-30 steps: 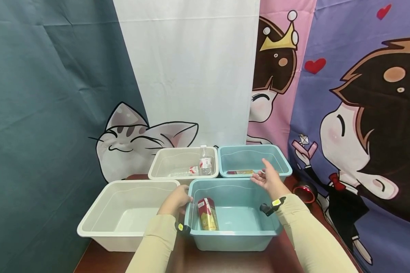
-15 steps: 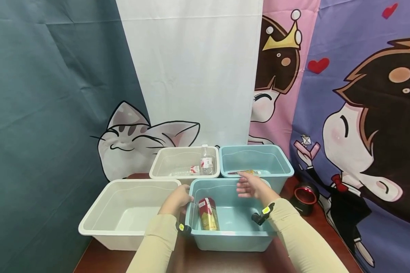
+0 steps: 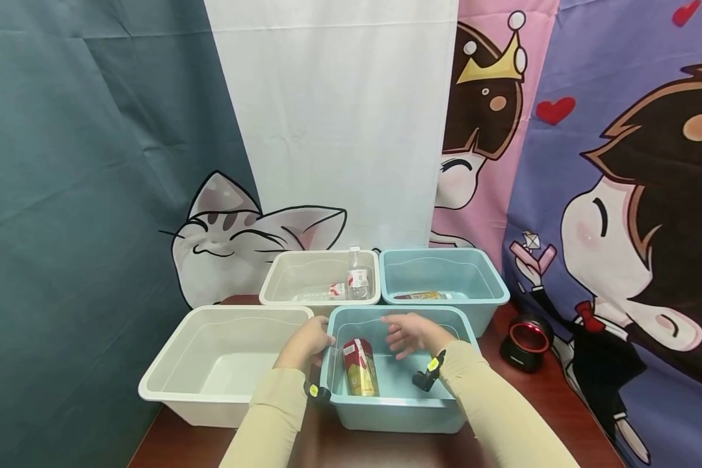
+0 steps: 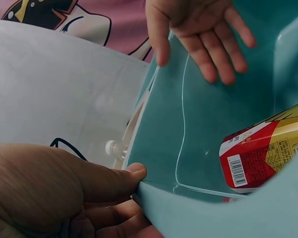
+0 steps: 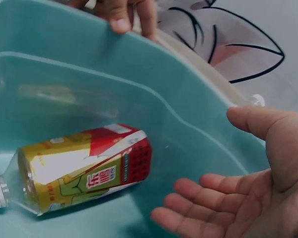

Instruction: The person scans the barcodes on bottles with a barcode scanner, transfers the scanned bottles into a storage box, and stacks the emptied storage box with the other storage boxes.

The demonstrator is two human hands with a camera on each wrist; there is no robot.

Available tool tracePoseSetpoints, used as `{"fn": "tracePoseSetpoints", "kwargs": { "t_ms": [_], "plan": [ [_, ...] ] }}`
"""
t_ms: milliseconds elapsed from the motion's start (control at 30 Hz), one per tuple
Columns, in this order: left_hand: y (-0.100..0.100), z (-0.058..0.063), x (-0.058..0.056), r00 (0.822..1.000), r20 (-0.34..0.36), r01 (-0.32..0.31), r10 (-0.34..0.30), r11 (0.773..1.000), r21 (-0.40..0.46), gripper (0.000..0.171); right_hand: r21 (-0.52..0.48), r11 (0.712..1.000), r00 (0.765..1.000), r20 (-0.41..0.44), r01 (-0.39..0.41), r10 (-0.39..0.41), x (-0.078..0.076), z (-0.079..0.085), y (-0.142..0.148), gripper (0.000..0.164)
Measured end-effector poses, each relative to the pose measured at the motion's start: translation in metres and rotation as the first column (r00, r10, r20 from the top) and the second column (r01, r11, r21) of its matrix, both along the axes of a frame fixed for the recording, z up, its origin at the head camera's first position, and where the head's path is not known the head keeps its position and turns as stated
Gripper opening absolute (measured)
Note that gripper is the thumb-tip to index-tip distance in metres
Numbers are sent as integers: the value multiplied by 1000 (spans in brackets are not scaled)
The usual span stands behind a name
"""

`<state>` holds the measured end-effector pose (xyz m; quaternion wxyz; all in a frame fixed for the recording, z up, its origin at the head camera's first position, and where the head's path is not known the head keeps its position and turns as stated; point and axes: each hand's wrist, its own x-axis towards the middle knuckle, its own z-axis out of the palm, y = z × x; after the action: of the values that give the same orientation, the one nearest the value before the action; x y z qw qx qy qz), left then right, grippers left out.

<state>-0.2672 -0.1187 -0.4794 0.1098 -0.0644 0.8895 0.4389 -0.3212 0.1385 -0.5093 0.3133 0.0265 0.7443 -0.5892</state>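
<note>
Brown tabletop (image 3: 172, 443); left hand (image 3: 304, 343) pinches front blue bin (image 3: 399, 417) at rim (image 3: 325, 370); right hand (image 3: 415, 333), fingers loose, over open room beside bottle (image 3: 361, 368).

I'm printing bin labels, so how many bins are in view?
4: front blue bin, gripped by the left hand; front white bin, to its left; behind them, back white bin and back blue bin. No others show.

Bottle (image 4: 262, 152) partly outside left wrist view
</note>
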Motion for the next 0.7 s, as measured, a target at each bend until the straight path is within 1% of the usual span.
{"fn": "tracePoseSetpoints", "kwargs": {
  "t_ms": [167,233,433,567,700],
  "plan": [
    [0,1,1,1000,6,-19,19,1000,8,56,71,997,999,29,-18,16,-2,-12,-14,79],
    [1,2,2,1000,6,-24,24,1000,11,55,81,996,999,31,-20,17,-3,-15,-19,80],
    [4,2,3,1000,-9,12,-11,1000,9,54,86,996,998,51,-37,32,0,-22,-28,81],
    [3,1,3,1000,-11,8,-8,1000,7,54,113,990,996,38,-86,82,3,-25,-37,80],
    [1,1,2,1000,-10,-6,6,1000,2,55,180,973,989,23,-146,144,5,-26,-47,72]
  ]
}}
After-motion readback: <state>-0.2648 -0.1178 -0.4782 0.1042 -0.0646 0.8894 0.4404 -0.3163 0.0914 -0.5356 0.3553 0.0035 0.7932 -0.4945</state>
